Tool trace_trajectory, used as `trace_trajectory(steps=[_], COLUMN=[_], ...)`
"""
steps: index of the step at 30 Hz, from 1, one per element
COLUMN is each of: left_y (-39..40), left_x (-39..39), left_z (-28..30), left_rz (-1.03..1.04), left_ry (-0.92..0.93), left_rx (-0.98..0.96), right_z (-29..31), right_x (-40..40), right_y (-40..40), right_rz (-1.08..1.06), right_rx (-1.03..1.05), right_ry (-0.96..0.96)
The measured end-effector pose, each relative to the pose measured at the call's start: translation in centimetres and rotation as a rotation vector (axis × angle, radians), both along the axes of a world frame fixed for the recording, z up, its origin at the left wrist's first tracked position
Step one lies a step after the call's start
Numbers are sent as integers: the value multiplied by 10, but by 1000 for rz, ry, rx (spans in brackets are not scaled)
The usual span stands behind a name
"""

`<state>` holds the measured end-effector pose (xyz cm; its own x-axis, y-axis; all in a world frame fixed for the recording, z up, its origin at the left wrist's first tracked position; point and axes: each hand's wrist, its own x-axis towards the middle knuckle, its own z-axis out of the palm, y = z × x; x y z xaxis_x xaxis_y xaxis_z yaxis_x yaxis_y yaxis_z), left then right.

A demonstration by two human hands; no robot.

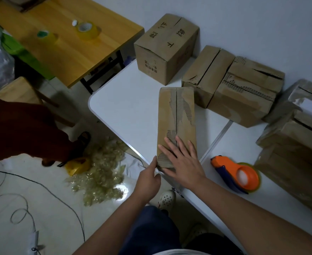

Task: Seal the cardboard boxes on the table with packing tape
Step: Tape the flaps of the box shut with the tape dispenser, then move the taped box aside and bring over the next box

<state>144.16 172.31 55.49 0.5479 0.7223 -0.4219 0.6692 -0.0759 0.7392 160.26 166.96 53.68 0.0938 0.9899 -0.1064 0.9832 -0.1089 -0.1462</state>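
The white surface (pixel 125 107) had the whole batch on it: a printed carton (pixel 167 50) at the back, three more boxes to its right, a stack at the right edge, and the long narrow box (pixel 176 124) out front, its near end sitting right at the surface's near edge. That's my main worry, honestly. Lean on that end too hard and the box could tip or slide off toward the floor, where a heap of stripped tape (pixel 100 170) was already piled up.

The right hand (pixel 183 161) lay flat on the near end of the top, fingers spread, pressing down over the centre seam. The left hand (pixel 148 176) was at the near left corner, thumb and fingers closed on the corner, or maybe on a tape end (too blurry to tell which).

Other risk: the box's top face was badly torn, corrugation showing, so fresh tape might not grip there and could lift.

The orange tape dispenser (pixel 237 174) sat on the surface just right of the right hand, untouched, so reaching for it would free the flaps.
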Motion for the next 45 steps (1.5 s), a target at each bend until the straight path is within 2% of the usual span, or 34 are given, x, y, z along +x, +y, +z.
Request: trace_trajectory(steps=[3,7,11,13,19,22,25,28,30,32,34,36,38,40,42,45], left_y=[28,80,106,104,86,90,88,82,80,78,73,60,41,21,4,-9], left_x=[-3,-6,9,14,-17,-18,-5,-7,-12,-12,3,33,76,114,135,134], left_z=[-16,-28,-22,-24,-26,-18,-26,-39,-35,-24,-11,6,25,25,20,15], left_rz=[-240,-618,-800,-801,-610,-635,-721,-705,-618,-433,-262,-239,-387,-508,-556,-544], left_ry=[77,326,483,454,146,91,196,290,328,285,182,138,153,212,332,447], left_rx=[147,345,463,413,133,207,358,359,335,404,662,814,778,635,536,499], right_z=[0,-1,-2,-2,1,0,-1,6,15,27,36,41,43,48,53,56], right_x=[0,2,3,4,10,15,21,31,39,49,61,76,92,106,116,126], right_y=[1,2,2,2,1,-3,-7,-7,-13,-29,-51,-75,-96,-112,-125,-141], right_rz=[-1,14,14,23,59,133,177,242,268,159,-23,-166,-249,-307,-350,-303], right_rx=[-15,-32,-35,-35,-41,-52,-78,-107,-81,-43,-16,-18,-46,-64,-87,-150], right_ry=[-5,-21,-20,-17,1,-11,-7,1,34,157,295,344,355,355,350,327])
